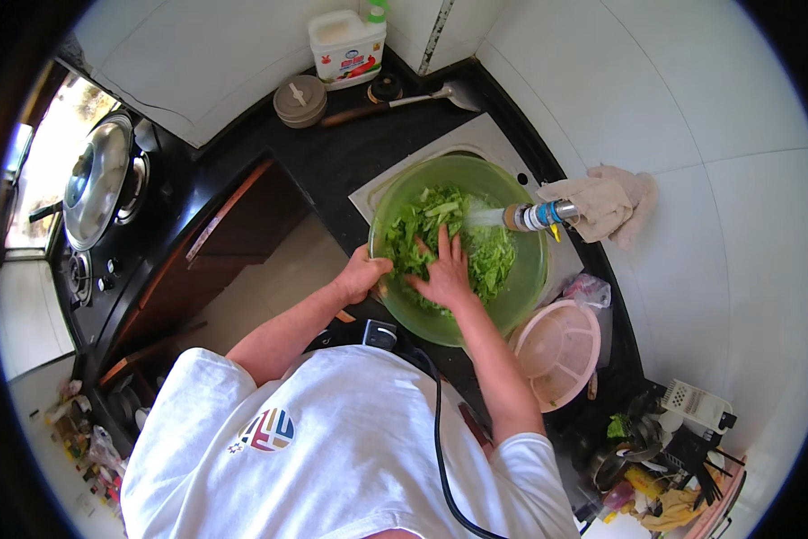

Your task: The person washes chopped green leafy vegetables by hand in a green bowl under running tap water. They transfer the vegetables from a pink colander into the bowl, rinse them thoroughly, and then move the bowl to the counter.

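Observation:
A translucent green plastic basin sits over the sink and holds chopped leafy greens. Water pours into it from the faucet. My left hand grips the basin's near left rim, thumb on top. Down among the greens, my right hand lies with its fingers spread, touching leaves and closed around nothing. Its fingertips point away from me, left of the stream.
A pink plastic basket stands right of the basin. Cloths hang behind the faucet. Along the back lie a spatula, a round lidded container and a white jug. A lidded wok is on the stove at left.

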The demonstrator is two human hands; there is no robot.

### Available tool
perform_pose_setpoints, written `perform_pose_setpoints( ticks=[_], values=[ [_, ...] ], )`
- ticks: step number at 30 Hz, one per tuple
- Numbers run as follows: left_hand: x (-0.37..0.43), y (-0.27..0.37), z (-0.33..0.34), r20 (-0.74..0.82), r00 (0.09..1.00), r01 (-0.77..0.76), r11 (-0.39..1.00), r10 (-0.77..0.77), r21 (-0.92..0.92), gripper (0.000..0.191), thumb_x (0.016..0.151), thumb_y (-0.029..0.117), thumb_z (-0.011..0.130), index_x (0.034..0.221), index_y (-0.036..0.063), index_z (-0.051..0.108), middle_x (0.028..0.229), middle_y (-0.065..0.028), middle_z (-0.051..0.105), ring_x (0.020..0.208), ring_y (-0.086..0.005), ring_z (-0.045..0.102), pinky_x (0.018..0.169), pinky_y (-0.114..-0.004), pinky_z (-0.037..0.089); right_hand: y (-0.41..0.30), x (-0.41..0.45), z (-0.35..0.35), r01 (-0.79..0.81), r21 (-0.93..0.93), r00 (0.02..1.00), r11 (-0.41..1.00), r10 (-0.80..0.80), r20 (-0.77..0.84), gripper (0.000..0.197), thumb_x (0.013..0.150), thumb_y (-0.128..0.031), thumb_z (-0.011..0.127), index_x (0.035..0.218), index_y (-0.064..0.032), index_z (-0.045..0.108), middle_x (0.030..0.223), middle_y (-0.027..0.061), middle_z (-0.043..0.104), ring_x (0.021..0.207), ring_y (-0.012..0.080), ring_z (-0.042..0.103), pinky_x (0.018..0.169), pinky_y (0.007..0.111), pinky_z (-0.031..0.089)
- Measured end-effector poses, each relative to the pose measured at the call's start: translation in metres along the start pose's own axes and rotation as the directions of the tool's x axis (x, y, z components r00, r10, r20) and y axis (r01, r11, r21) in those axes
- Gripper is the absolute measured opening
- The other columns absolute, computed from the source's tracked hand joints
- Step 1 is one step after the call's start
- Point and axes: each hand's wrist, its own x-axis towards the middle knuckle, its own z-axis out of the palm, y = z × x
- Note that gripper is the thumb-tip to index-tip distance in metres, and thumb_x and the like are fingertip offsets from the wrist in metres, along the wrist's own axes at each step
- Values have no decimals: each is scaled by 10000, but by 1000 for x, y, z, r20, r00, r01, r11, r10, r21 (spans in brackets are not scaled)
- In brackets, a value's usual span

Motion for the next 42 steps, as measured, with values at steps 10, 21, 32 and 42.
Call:
perform_pose_setpoints(
  ticks=[10, 21, 32, 42],
  values=[
    [-14, 25, 13, 2, 1000, 22, 995, -22, 93, 312, 804, 31, 568, 1110, -21, 589, 782, -104, 637, 525, -192, 577, 436, -313, 464, 16, 17, -2, -290, 59, 957, 955, 290, 12, 791, 834, -585, 612, 1489, -232, 342, 1570, 228, 94, 1430, 488, 61, 1103, 637, 200],
    [-12, 10, 8, 32, 999, 8, 996, -11, 88, 333, 799, 14, 538, 1127, -12, 594, 884, -105, 648, 654, -209, 620, 496, -336, 502, 27, 20, 2, -426, 70, 902, 902, 430, -37, 773, 778, -357, 719, 1448, -277, 341, 1565, 215, 35, 1404, 501, 149, 1061, 644, 275],
    [-19, 8, 7, 19, 1000, 1, 999, -2, 44, 358, 797, 13, 550, 1151, -15, 587, 883, -100, 646, 698, -204, 626, 570, -332, 520, 56, 5, 8, -235, 91, 958, 968, 246, -149, 612, 797, -258, 649, 1385, -219, 481, 1507, 242, 237, 1372, 465, 252, 1082, 569, 310],
    [-23, 5, 1, 20, 1000, 13, 996, -15, 86, 363, 802, 0, 539, 1161, -26, 578, 927, -117, 655, 736, -220, 639, 612, -346, 535, 14, -16, -35, -191, -232, 962, 954, 229, 148, 679, 763, -385, 747, 1389, -297, 501, 1570, 201, 104, 1394, 466, 214, 1042, 602, 339]
  ],
)
